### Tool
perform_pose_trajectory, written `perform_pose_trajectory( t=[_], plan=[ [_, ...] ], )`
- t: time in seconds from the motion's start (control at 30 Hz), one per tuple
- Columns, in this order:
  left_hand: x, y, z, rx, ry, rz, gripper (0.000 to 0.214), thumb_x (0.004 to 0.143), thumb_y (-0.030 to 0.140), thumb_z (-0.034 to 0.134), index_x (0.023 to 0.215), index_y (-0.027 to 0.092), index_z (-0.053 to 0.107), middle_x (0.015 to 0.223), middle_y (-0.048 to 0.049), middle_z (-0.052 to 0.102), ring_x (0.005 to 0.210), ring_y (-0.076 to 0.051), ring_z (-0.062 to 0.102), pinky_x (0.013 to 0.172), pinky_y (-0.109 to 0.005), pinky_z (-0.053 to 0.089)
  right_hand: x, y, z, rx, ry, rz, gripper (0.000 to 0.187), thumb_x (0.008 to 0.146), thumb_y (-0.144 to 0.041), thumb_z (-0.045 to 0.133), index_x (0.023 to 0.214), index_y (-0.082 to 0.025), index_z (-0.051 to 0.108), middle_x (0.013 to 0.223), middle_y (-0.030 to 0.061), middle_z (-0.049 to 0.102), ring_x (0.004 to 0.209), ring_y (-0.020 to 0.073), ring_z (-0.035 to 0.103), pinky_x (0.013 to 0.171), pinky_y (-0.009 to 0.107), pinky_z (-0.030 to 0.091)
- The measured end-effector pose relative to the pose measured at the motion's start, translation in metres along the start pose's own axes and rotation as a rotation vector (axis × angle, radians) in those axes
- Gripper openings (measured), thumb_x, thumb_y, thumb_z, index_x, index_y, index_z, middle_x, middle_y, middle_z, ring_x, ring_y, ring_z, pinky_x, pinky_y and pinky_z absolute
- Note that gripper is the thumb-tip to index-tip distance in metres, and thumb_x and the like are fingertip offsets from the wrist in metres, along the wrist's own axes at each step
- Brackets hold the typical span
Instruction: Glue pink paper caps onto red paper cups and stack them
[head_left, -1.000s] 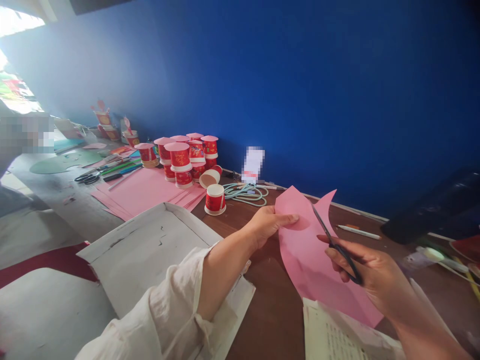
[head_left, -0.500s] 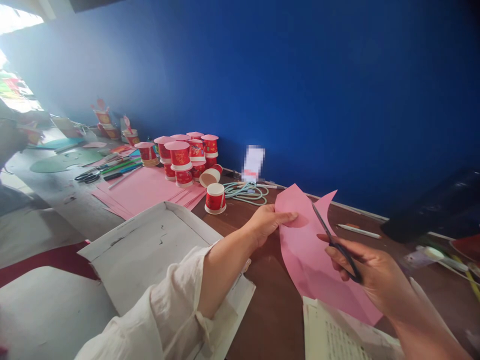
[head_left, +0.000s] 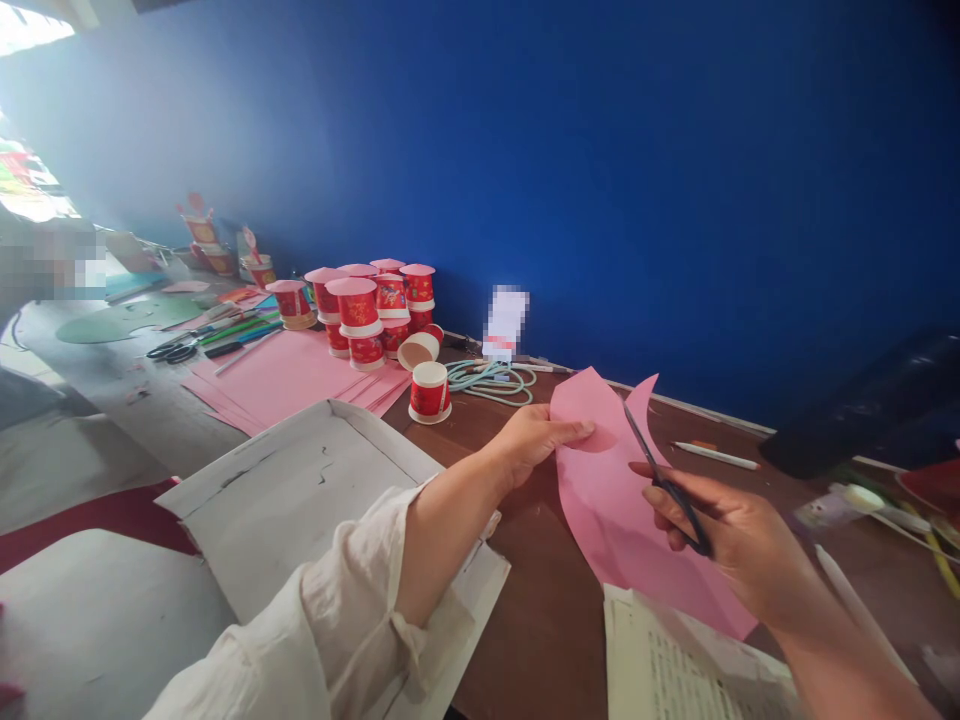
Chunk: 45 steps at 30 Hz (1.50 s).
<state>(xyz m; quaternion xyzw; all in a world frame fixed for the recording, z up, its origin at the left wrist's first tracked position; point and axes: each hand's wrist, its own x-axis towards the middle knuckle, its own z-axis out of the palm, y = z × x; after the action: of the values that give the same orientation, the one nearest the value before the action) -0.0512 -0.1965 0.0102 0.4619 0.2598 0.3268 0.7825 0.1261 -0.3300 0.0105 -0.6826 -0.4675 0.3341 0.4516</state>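
A sheet of pink paper (head_left: pixel 600 510) is held up over the brown table, its upper left edge pinched by my left hand (head_left: pixel 541 436). My right hand (head_left: pixel 712 515) grips black-handled scissors (head_left: pixel 646 440), whose blades point up and left at the sheet's top. A cut runs there, and a curved strip of paper stands apart to the right of the blades. The sheet's lower end reaches down to an open book with printed pages (head_left: pixel 660 660). My right fingers hide part of the scissor handles.
Left of my arm lie a white board (head_left: pixel 300 490) and a stack of pink sheets (head_left: pixel 292 375). Red paper cups (head_left: pixel 358 308) with pink discs stand stacked behind, near a coiled pale cable (head_left: pixel 491 382). A white pen (head_left: pixel 716 456) lies to the right. A blue wall (head_left: pixel 637 200) rises behind.
My right hand and the scissors have shifted slightly left. The cut strip's tip has also moved a little left. My left hand keeps its pinch on the sheet.
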Motion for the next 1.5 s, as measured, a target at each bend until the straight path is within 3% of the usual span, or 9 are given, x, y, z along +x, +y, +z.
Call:
perform_pose_trajectory(
  t=[0.53,0.77,1.17,1.37,1.5],
  plan=[
    [-0.007,0.004,0.004,-0.001,-0.03,-0.066,0.043,0.056,0.035,0.086,0.086,0.008,0.07,0.085,-0.0125,0.071,0.073,-0.02,0.066,0.079,-0.036,0.05,-0.004,-0.005,-0.001,0.086,-0.018,-0.004,0.058,0.072,-0.053,0.075,0.116,-0.015,0.069,0.059,-0.0025,0.049,0.054,0.0115,0.044,0.051,0.026,0.038],
    [-0.007,0.005,0.004,-0.006,-0.022,-0.061,0.044,0.056,0.034,0.086,0.088,0.008,0.071,0.095,-0.0152,0.071,0.08,-0.022,0.066,0.084,-0.038,0.05,-0.004,-0.005,0.001,0.096,-0.008,-0.008,0.058,0.07,-0.053,0.077,0.114,-0.015,0.07,0.059,-0.002,0.049,0.054,0.0117,0.044,0.05,0.026,0.039],
    [-0.004,0.002,0.002,0.032,-0.023,-0.043,0.043,0.057,0.036,0.086,0.086,0.009,0.07,0.093,-0.0148,0.072,0.08,-0.022,0.067,0.081,-0.037,0.05,0.0,0.005,-0.008,0.083,0.074,-0.025,0.054,0.069,-0.053,0.077,0.11,-0.019,0.072,0.064,0.0001,0.057,0.058,0.0133,0.05,0.051,0.025,0.045],
    [-0.006,0.003,0.003,0.104,-0.104,-0.029,0.042,0.061,0.034,0.084,0.092,0.01,0.07,0.1,-0.0148,0.071,0.088,-0.022,0.067,0.085,-0.035,0.049,0.002,0.003,0.001,0.118,0.219,-0.019,0.054,0.07,-0.055,0.076,0.112,-0.021,0.07,0.071,0.0012,0.064,0.061,0.0139,0.057,0.056,0.024,0.047],
    [-0.004,0.004,0.004,0.192,-0.016,0.076,0.038,0.067,0.03,0.079,0.099,0.013,0.068,0.105,-0.012,0.07,0.092,-0.022,0.065,0.085,-0.034,0.048,0.0,0.001,0.011,0.14,0.255,0.0,0.053,0.07,-0.052,0.076,0.114,-0.024,0.068,0.078,0.0017,0.067,0.071,0.0157,0.061,0.059,0.022,0.045]
  ],
)
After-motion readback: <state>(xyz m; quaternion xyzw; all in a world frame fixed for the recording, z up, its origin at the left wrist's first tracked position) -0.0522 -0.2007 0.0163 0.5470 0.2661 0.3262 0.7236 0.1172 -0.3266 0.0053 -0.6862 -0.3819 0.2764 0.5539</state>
